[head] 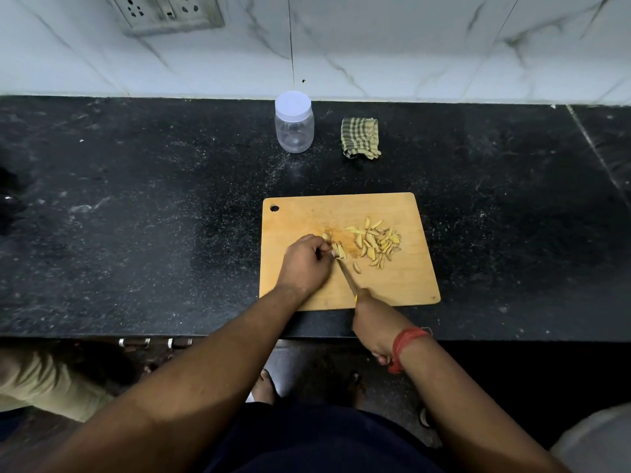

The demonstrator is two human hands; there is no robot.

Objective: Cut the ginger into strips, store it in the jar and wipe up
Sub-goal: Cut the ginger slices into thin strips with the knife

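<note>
Nearest the camera, the right hand [374,331] is seen at the front edge of the black speckled stone counter [136,233], curled round the handle of a slim knife [348,278] whose blade runs up and left across the light wooden cutting board [403,281]. A red thread band [406,343] is worn at that wrist. The left hand [305,262] is set on the left part of the board, its fingers bent down and pinching a small remaining piece of pale yellow ginger [338,249], against which the knife tip is laid. A loose heap of cut ginger strips [375,245] is spread on the right half of the board, apart from the held piece.

Towards the back edge of the counter, near the white marble-patterned wall [409,46], a clear plastic jar [294,131] is stood upright with its white lid on; nothing can be made out inside it. Just to its right, not touching, a folded green-and-cream checked cloth [361,138] is laid. A grey socket plate [167,11] is fixed on the wall at the upper left.
</note>
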